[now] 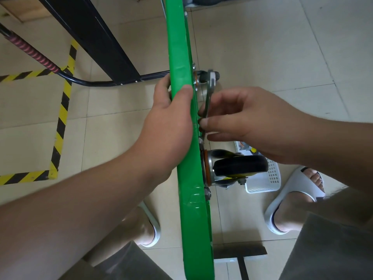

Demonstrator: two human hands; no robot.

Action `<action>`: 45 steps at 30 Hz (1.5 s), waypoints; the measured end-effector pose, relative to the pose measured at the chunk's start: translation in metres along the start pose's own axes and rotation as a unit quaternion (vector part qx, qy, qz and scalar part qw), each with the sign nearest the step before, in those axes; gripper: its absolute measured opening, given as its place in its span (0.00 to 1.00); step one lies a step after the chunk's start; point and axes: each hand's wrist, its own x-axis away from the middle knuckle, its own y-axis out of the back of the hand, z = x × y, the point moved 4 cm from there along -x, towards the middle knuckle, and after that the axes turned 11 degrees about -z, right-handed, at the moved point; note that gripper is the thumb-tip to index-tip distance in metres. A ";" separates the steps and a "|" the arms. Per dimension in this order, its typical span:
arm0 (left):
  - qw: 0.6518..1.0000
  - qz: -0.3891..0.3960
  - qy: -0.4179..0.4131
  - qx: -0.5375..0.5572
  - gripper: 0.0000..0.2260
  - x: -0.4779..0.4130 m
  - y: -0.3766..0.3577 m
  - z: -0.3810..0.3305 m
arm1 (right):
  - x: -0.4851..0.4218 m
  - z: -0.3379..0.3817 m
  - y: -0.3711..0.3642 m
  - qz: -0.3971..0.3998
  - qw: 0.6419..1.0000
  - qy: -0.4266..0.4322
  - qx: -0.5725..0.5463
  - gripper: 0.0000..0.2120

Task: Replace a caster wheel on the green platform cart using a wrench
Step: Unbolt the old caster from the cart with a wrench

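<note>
The green platform cart (pixel 181 47) stands on its edge, running from top to bottom through the middle of the view. My left hand (pixel 171 122) grips its edge, thumb on the near face and fingers wrapped behind. A black caster wheel (pixel 240 166) in a metal fork sticks out of the underside on the right. Above it a silver wrench (pixel 210 91) points up, its head at a second caster mount (pixel 198 78). My right hand (pixel 242 120) pinches the wrench's lower handle with fingertips and thumb.
A white perforated basket (pixel 264 182) sits on the tile floor behind the wheel. My feet in white slippers (pixel 292 201) stand either side of the cart. A black frame (pixel 90 35), the cart's black handle tube (pixel 84 82) and yellow-black floor tape (pixel 62 116) lie to the left.
</note>
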 end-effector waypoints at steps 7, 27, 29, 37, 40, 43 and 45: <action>1.000 0.007 0.004 -0.002 0.16 0.002 -0.001 -0.002 | 0.010 -0.001 0.002 0.031 0.995 0.083 0.048 0.11; 0.997 0.049 0.040 0.041 0.14 0.004 -0.003 0.009 | -0.047 -0.013 0.010 -0.088 0.993 -0.082 -0.001 0.10; 0.997 0.051 0.037 0.040 0.14 0.006 -0.002 0.009 | -0.049 -0.019 0.007 -0.082 0.992 -0.099 0.000 0.09; 0.998 0.038 0.028 0.035 0.13 0.005 0.001 0.012 | -0.052 -0.029 -0.007 -0.054 0.993 -0.105 -0.007 0.10; 0.998 0.037 0.026 0.031 0.14 0.006 0.000 0.011 | -0.049 -0.024 -0.009 -0.045 0.995 -0.084 -0.011 0.10; 0.999 0.035 0.025 0.027 0.14 0.007 0.000 0.011 | -0.042 -0.017 -0.008 -0.045 0.996 -0.071 -0.020 0.11; 0.999 0.035 0.024 0.030 0.14 0.007 0.000 0.011 | -0.035 -0.013 -0.006 -0.049 0.997 -0.061 -0.021 0.10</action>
